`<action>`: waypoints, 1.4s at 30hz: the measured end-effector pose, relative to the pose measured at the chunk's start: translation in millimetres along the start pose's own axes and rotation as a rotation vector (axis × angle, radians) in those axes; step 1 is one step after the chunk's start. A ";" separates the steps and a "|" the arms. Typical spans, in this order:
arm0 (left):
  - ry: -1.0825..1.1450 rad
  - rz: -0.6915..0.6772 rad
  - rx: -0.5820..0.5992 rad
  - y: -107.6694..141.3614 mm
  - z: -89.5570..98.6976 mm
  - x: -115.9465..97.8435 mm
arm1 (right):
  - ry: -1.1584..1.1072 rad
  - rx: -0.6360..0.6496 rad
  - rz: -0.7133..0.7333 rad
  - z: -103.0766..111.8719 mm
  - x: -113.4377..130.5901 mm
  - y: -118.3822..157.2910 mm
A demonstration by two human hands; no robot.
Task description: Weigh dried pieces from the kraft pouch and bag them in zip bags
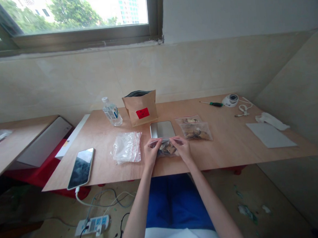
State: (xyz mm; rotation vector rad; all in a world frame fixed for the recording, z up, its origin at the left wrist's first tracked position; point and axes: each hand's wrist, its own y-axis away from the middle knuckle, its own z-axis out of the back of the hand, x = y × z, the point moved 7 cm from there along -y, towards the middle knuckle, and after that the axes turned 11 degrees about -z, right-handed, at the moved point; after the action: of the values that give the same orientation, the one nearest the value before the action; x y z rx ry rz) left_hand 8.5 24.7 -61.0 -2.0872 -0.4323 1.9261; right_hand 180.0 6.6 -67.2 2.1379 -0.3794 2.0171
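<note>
Both hands pinch the top edge of a clear zip bag (167, 149) with brown dried pieces inside, at the table's front edge. My left hand (152, 150) grips its left end and my right hand (182, 146) its right end, thumbs and fingers closed on the plastic. Just behind the bag lies a flat silver-topped scale (162, 129). To the right, filled zip bags (197, 131) of similar brown pieces overlap on the table. Left of my hands rests a stack of clear plastic bags (127, 147). A brown paper pouch (140, 107) with a red label stands open-topped behind.
A water bottle (112, 112) stands at the back left; a phone (81, 168) with a cable plugged in lies at the left front edge. Toward the right are a screwdriver (215, 104), a white dome camera (230, 100), a white sheet (270, 134) and crumpled tissue (272, 121).
</note>
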 end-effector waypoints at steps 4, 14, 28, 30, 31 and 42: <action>-0.010 -0.016 0.032 -2.0 -2.2 -3.2 | 0.007 0.094 -0.045 -2.4 -0.1 -1.8; -0.051 -0.095 0.098 -5.6 -7.5 -7.1 | 0.055 0.080 0.047 -8.4 12.1 -2.3; -0.081 -0.147 0.103 -5.2 -7.7 -16.7 | -0.089 0.225 -0.162 -17.6 1.5 -1.3; -0.077 -0.152 0.105 -5.1 -7.6 -17.7 | -0.062 0.194 -0.119 -16.9 3.7 -2.0; -0.075 -0.152 0.106 -5.1 -7.6 -18.0 | -0.040 0.173 -0.089 -16.6 5.5 -2.3; -0.142 -0.154 0.094 -5.3 -13.0 -19.4 | 0.065 -0.019 0.163 -16.6 22.1 2.0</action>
State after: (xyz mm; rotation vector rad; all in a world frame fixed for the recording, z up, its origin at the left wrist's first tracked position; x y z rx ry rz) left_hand 19.9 22.0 -40.1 -1.8108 -0.5057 1.9705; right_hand 164.7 8.3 -44.1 2.0858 -0.5782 2.1532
